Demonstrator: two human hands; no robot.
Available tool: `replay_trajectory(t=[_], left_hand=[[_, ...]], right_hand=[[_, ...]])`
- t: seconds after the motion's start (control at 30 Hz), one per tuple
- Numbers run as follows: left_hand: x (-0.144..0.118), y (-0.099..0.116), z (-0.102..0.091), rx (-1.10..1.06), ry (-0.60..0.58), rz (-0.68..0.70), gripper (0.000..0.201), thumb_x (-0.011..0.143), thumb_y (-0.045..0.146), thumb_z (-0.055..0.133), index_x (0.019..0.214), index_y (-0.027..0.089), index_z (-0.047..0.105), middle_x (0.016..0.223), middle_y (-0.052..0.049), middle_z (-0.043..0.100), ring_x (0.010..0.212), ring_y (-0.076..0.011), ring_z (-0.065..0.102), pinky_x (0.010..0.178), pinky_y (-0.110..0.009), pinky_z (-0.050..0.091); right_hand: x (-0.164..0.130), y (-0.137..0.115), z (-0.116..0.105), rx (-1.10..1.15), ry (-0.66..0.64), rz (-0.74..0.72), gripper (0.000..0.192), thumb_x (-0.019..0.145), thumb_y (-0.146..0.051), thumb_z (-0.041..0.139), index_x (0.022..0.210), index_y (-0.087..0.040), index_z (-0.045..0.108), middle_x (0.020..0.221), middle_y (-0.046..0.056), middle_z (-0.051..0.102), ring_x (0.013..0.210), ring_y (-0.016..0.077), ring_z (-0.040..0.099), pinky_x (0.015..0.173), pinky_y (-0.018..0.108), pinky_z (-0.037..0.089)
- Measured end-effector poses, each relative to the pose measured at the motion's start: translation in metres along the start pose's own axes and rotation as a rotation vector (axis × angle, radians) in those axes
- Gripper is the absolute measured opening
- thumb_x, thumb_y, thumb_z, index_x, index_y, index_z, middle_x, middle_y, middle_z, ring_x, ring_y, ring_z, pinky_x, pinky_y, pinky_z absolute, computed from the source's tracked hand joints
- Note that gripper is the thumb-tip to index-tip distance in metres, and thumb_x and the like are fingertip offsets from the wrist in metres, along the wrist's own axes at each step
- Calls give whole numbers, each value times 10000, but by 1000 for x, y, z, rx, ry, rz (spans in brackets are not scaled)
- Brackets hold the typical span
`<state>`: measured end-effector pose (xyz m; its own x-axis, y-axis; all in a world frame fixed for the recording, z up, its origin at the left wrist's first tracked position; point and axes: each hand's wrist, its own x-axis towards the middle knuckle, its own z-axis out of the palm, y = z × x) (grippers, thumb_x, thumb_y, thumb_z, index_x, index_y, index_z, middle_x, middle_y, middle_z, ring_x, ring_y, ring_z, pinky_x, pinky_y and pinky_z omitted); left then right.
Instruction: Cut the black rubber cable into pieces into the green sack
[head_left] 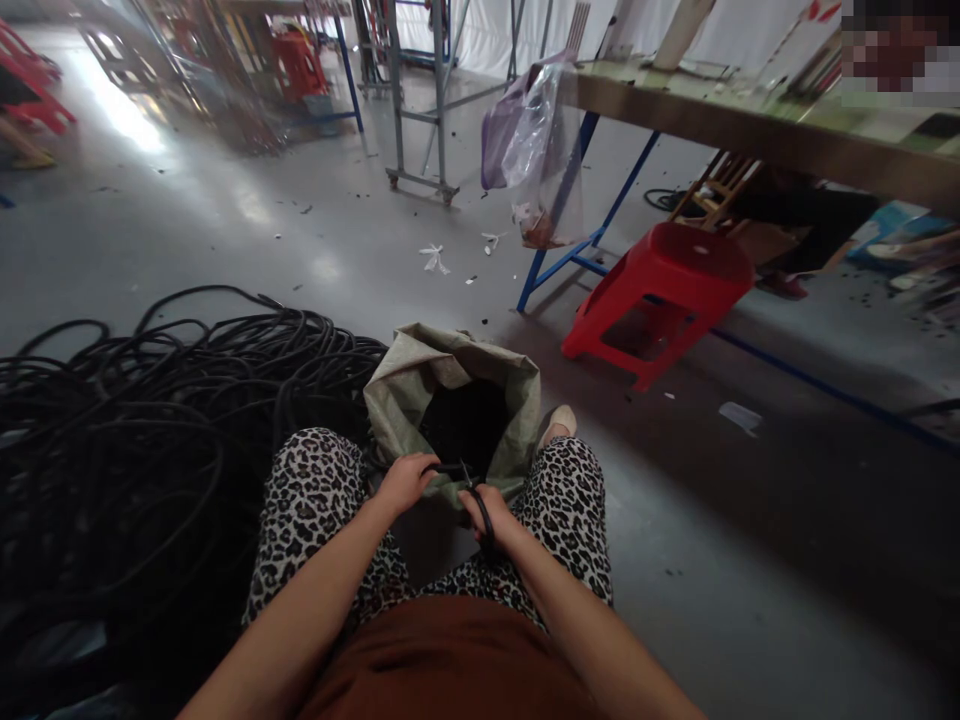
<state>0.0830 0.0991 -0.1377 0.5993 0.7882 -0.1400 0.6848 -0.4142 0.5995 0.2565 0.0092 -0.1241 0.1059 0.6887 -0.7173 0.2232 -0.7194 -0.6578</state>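
Sitting low on the floor (225,230), the person works between a big heap of black cable (150,420) on their left and an open green sack (450,385) that stands between their knees, its mouth folded back and its inside dark with what look like cut black pieces. Beyond it a red stool (660,290) lies tipped beside the blue legs of a bench (750,125), from whose end a clear plastic bag (536,150) hangs. The left hand (405,482) is clenched on a length of cable (448,468) right at the sack's near rim; the right hand (491,510) is closed around the dark handles of scissors (476,500), the blades pointing towards that cable. By my reading this is a cutting step, and doing it well calls for keeping the cable taut and directly above the sack's mouth so that each piece drops inside, setting the blades square across it, keeping the left hand's fingers (424,470) well back from the blades, and feeding from the heap without snagging a loop. No brand, label or legible writing shows anywhere; the small scraps on the floor are too blurred to read.
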Motion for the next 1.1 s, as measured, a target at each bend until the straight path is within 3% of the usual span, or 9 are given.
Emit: replay_trajectory(t=[0.27, 0.63, 1.1], left_hand=[[-1, 0, 0, 43, 20, -13, 236, 835, 229, 525, 1042, 206, 636, 974, -50, 669, 916, -170, 607, 855, -285, 440], [1, 6, -6, 58, 86, -45, 242, 819, 213, 554, 1047, 207, 633, 969, -51, 664, 911, -177, 597, 848, -300, 435], [0, 5, -2, 7, 37, 23, 254, 822, 205, 542, 1058, 223, 637, 974, -46, 660, 915, -165, 594, 858, -298, 439]], right_hand=[[-1, 0, -2, 61, 38, 30, 217, 855, -355, 515, 808, -143, 516, 398, -82, 397, 274, 85, 399, 299, 176, 317], [-9, -1, -3, 78, -153, -44, 334, 879, -466, 456, 925, -139, 506, 482, -53, 501, 322, 92, 471, 345, 177, 357], [-9, -6, -4, 78, -157, -56, 322, 903, -442, 427, 943, -131, 501, 497, -42, 513, 332, 87, 483, 341, 162, 351]])
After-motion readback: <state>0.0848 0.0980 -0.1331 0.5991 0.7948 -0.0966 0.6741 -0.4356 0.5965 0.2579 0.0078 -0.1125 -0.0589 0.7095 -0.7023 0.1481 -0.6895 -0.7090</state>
